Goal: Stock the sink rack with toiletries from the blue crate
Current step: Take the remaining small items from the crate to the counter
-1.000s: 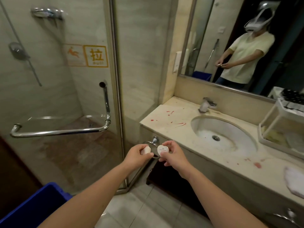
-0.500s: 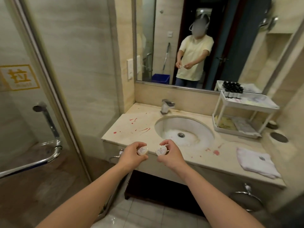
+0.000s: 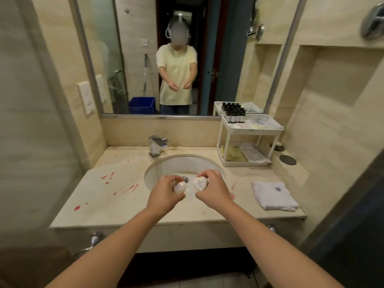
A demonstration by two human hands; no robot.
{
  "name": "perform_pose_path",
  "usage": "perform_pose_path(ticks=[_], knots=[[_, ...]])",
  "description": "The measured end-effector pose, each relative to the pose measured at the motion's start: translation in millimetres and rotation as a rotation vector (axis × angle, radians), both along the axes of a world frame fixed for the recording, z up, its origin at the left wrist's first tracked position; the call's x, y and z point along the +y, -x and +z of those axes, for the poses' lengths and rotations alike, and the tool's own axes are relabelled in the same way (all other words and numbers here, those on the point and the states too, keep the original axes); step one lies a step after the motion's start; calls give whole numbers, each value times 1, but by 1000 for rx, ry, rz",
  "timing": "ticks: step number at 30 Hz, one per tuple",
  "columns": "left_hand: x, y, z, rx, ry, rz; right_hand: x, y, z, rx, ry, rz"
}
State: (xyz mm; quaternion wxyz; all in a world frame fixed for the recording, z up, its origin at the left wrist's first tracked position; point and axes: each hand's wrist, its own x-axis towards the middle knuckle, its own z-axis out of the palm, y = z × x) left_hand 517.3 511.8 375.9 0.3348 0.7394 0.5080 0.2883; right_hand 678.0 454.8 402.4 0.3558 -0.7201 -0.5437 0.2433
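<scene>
My left hand (image 3: 165, 195) pinches a small round white soap (image 3: 179, 186) over the near rim of the sink basin. My right hand (image 3: 214, 189) pinches a white heart-shaped soap (image 3: 200, 183) just beside it. The white two-tier sink rack (image 3: 225, 140) stands at the back right of the counter, well beyond both hands. Its top tier holds several small dark bottles (image 3: 234, 115) and flat sachets; the lower tier holds flat packets. The blue crate (image 3: 142, 105) shows only as a reflection in the mirror, behind me.
A chrome faucet (image 3: 156, 145) stands behind the basin (image 3: 166, 165). A folded white towel (image 3: 272, 195) lies on the counter's right side. Red smears (image 3: 124, 189) mark the counter's left side. A glass shower door is on the left; a dark door edge is on the right.
My view has swung right from the shower to face the sink squarely. Both hands, still holding the soaps, now hover over the basin's near rim instead of in front of the counter.
</scene>
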Motion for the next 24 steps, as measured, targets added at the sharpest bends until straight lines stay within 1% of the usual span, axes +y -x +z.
perform_pose_path(ticks=[4,9,17,21,24], knots=[[46,-27,7,-48,-23,-74,29,-22,6,-155,4,-83],[93,-51,14,-78,0,-161,57,-46,16,-244,-28,-201],[139,-92,32,10,-111,-240,90,-89,37,-247,-33,-333],[161,-123,45,53,-162,-266,109,-116,48,-219,-47,-350],[178,-151,51,46,-163,-280,126,-141,56,-216,-43,-353]])
